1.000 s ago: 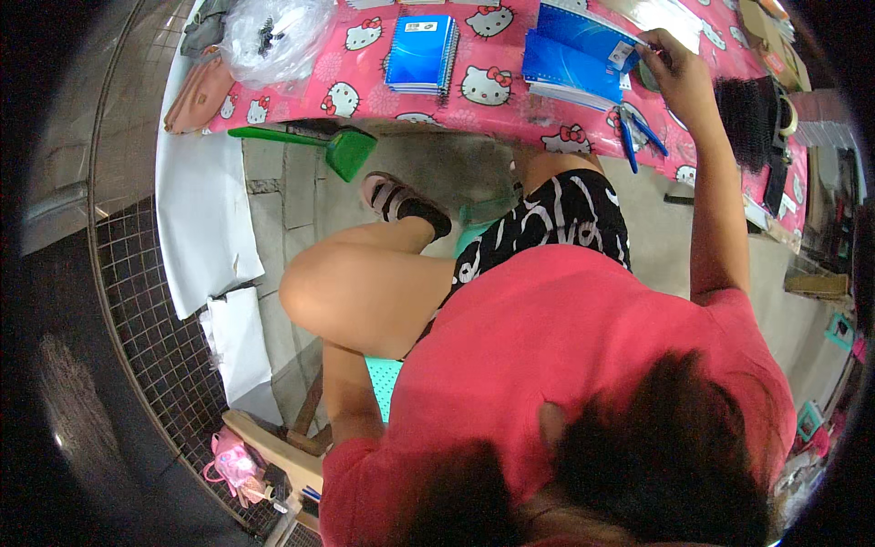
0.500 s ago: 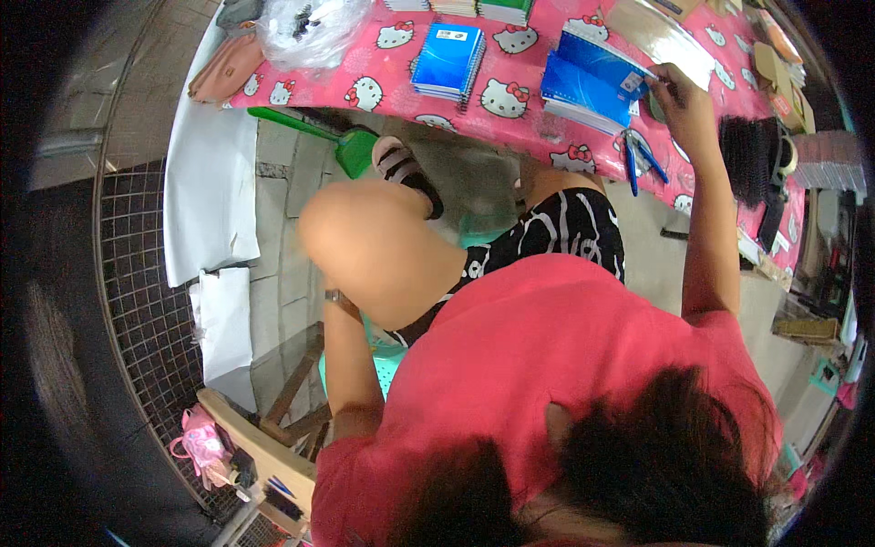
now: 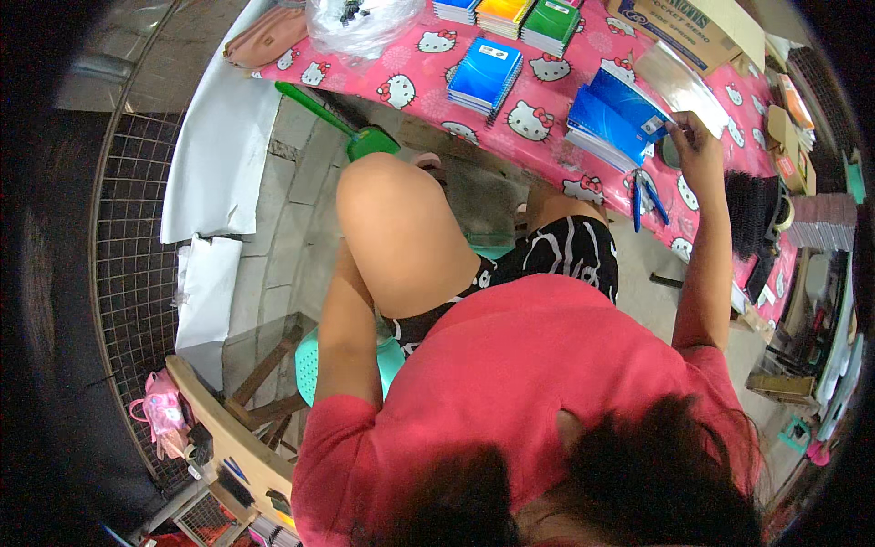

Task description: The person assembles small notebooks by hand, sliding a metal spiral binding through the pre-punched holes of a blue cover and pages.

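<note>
person, seated: short-sleeved coral-red t-shirt point(image 3: 538, 365), plain, no visible print; black shorts point(image 3: 556, 260) with white squiggle pattern; dark hair point(image 3: 638, 483), loose; both forearms bare; right hand point(image 3: 697, 150) without rings or watch visible.

Blue notebook stack point(image 3: 612, 118), tilted, on pink patterned table; top cover lifted

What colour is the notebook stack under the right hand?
Blue covers on the notebook stack, touched by the right hand; the head view shows it.
</note>
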Motion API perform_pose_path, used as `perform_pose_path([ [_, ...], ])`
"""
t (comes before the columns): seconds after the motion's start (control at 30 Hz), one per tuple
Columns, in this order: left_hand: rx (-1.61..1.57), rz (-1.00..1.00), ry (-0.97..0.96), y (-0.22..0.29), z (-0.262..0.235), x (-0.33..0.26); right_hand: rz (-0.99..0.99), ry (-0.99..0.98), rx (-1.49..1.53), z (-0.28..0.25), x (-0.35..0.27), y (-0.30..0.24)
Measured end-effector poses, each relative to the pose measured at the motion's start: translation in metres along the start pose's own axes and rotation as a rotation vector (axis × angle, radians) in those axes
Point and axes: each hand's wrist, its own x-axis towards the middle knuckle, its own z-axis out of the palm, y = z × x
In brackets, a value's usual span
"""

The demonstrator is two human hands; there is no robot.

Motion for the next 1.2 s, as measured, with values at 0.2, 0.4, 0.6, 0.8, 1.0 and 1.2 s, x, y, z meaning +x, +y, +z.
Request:
perform_pose_path([
  [0.2,-0.036,-0.092,-0.190,0.044,0.015,-0.008,-0.054,-0.005,0.064,-0.003,-0.007,0.005],
  [0.4,0.831,-0.194,-0.884,0.152,0.094,-0.118,-0.059,0.006,-0.031,-0.003,-0.009,0.010],
  [0.6,2.551,0.266,-0.677,0.143,0.103,-0.134,0.012,-0.017,0.068,0.004,-0.008,0.014],
  [0.8,2.841,1.010,-0.442,0.084,0.058,-0.164,-0.096,0.023,0.051,0.002,-0.014,0.017],
  [1.0,2.694,1.043,-0.405,0.055,0.067,-0.227,-0.054,0.069,0.066,0.001,-0.015,0.024],
  [1.2,2.556,1.484,-0.414,0.068,0.059,-0.186,-0.071,0.026,0.137,0.004,-0.015,0.030],
])
